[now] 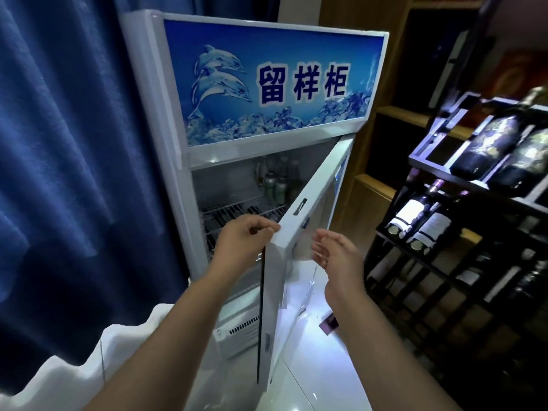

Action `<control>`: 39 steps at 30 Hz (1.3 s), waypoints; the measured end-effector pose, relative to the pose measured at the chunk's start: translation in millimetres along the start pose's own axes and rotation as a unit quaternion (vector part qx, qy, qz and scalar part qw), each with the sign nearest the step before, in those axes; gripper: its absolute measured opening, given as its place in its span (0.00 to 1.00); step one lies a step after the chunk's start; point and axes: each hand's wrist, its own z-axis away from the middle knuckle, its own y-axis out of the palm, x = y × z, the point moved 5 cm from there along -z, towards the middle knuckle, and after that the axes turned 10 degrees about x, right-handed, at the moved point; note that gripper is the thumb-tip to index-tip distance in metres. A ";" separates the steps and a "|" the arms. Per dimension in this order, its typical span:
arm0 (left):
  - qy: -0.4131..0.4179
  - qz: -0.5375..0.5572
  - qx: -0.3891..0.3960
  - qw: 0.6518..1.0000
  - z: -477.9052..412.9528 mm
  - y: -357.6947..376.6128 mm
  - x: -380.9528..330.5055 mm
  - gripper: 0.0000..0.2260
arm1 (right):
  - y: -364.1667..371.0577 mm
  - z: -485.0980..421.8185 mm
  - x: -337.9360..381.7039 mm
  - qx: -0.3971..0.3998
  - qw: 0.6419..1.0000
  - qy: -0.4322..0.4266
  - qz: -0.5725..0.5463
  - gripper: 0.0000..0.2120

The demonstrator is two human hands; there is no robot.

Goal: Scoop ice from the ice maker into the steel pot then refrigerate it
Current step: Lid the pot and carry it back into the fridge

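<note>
Left hand (246,236) pinches fridge door (297,225) edge

Fridge (184,203) btwn curtain (59,173), rack (444,280); prob. bottles (275,185) inside

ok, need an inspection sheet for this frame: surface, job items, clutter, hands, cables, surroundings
surface: glossy white floor; wire shelf inside the fridge.
job's things: fridge with its door partly open; steel pot and ice maker not seen.
clutter: bottles and cans at the shelf's back; small purple item on the floor.
grippers: left hand grips the door's free edge; right hand open beside the door's outer face, contact unclear.
cables: nothing seen.
surroundings: blue curtain left, wine rack right, white cloth lower left.
</note>
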 end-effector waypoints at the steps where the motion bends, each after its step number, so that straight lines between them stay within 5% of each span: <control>1: 0.001 0.000 0.013 1.000 0.6 12.3 -4.6 0.11 | -9.9 0.9 2.9 -0.007 1.000 0.000 0.009 0.12; 11: 0.085 -0.154 0.156 0.972 8.5 170.1 -52.0 0.09 | -128.2 15.5 49.0 -0.071 0.997 -0.013 0.007 0.11; 18: 0.140 -0.271 0.226 0.925 13.2 264.8 -84.7 0.24 | -220.2 26.6 79.0 -0.168 0.985 -0.034 -0.018 0.09; 29: 0.171 -0.353 0.249 0.886 -2.7 364.1 -102.2 0.31 | -300.0 23.8 105.4 -0.195 0.976 -0.069 -0.063 0.14; 39: 0.174 -0.384 0.241 0.874 -10.2 394.0 -99.8 0.33 | -315.3 26.8 148.6 -0.185 0.972 -0.140 0.042 0.13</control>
